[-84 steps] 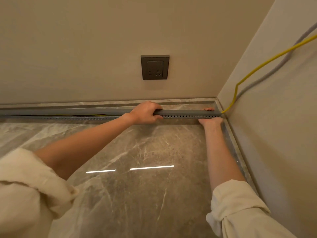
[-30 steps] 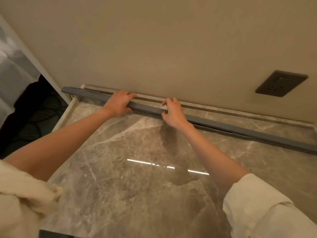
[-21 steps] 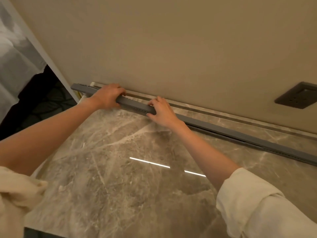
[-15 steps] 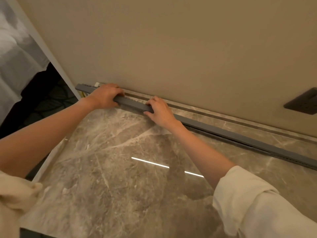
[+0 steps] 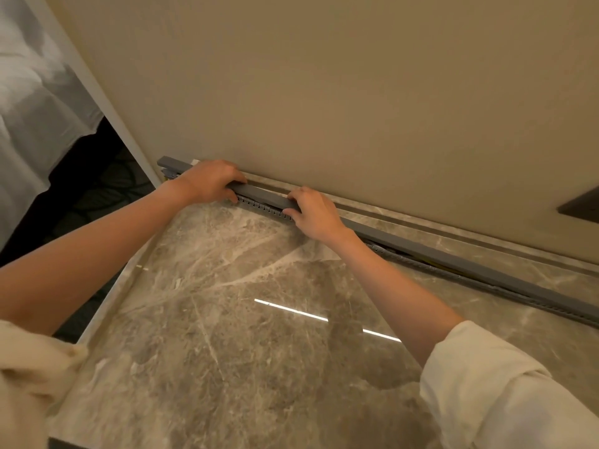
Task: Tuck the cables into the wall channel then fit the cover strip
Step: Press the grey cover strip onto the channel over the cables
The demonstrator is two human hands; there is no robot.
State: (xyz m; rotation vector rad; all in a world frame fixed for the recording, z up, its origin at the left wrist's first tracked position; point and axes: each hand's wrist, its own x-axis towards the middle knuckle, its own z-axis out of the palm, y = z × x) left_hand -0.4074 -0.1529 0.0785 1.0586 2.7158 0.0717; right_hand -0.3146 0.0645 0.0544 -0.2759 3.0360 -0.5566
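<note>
Shiny grey marble floor [image 5: 227,351] is seen from above, and it is met by a plain beige wall [image 5: 324,76]. Two thin bright lines of light are shown on the floor. A low stone ledge [image 5: 453,234] is set along the bottom of the wall. At the far right edge of the wall, a dark wall socket [image 5: 583,205] is partly seen. On the left, a white door frame [image 5: 97,82] is seen, with a white cloth [image 5: 32,92] and a dark floor behind it.

A long grey cover strip [image 5: 470,267] is laid along the foot of the wall, on top of the wall channel [image 5: 265,209]. The slotted teeth of the channel are seen just under the strip, between the two hands. A little bit of a yellow cable [image 5: 428,262] is seen in the gap under the strip, to the right of the hands.

The strip is gripped by both hands, which are kept a short way apart. The left hand [image 5: 207,183] is closed over the strip near its left end, with the fingers curled over the top. The right hand [image 5: 316,213] is closed on the strip just to the right, with the fingertips on its top edge. Cream sleeves are pushed up on both arms.
</note>
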